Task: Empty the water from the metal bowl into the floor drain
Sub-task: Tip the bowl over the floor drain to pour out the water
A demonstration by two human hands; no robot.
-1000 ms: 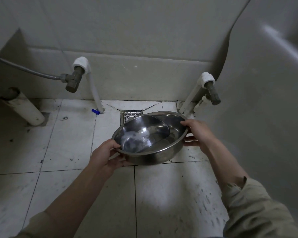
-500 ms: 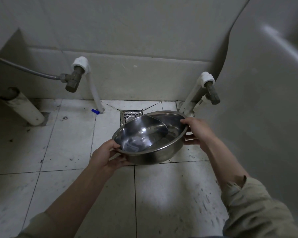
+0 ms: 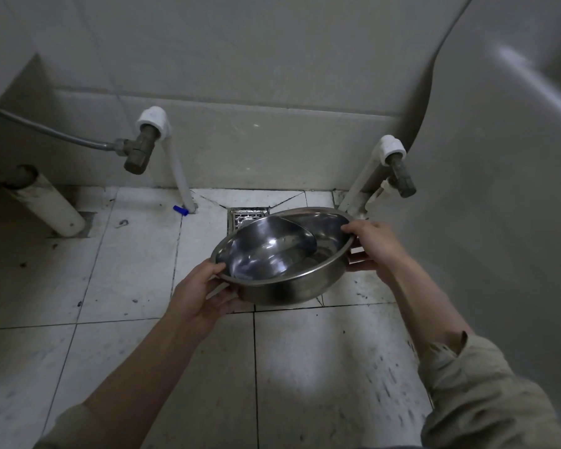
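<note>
A round metal bowl [image 3: 282,254] hangs just above the tiled floor, tilted so its far rim is higher than the near rim. Water pools in its near-left part. My left hand [image 3: 204,293] grips the near-left rim and my right hand [image 3: 374,247] grips the right rim. The square metal floor drain [image 3: 245,217] lies directly behind the bowl; its near half is hidden by the bowl's far rim.
A white pipe with a brass valve [image 3: 141,150] rises at the back left, with a small blue piece [image 3: 179,210] at its foot. Another valve and pipe [image 3: 399,173] stand back right. A thick white drain pipe [image 3: 51,207] slants at far left. A large curved fixture [image 3: 499,189] fills the right.
The bowl has stayed over the same spot with both hands on its rim. The water inside has shifted and the bright reflection on it has faded.
</note>
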